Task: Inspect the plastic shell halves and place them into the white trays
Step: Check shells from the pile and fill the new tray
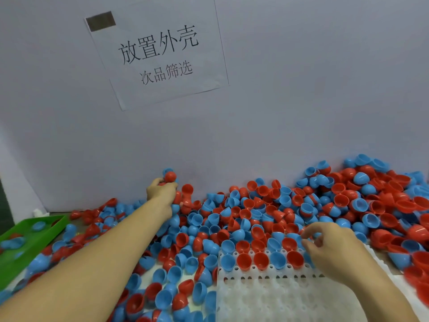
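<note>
A deep heap of red and blue plastic shell halves [267,212] is lying against the pale far wall [301,89], spreading from the left to the far right; they are small glossy hemispheres, some showing hollow insides, some domed backs. A white tray [267,296] is sitting near centre-right, its far row holding five halves, blue and red, open side up. A green tray [14,259] at the left is holding a few blue and red halves. The left hand [162,190] is reaching far into the heap, grasping a red shell half [170,176]. The right hand [329,247] is hovering over the white tray's far edge, fingers loosely curled; whether it is pinching anything, I cannot tell.
</note>
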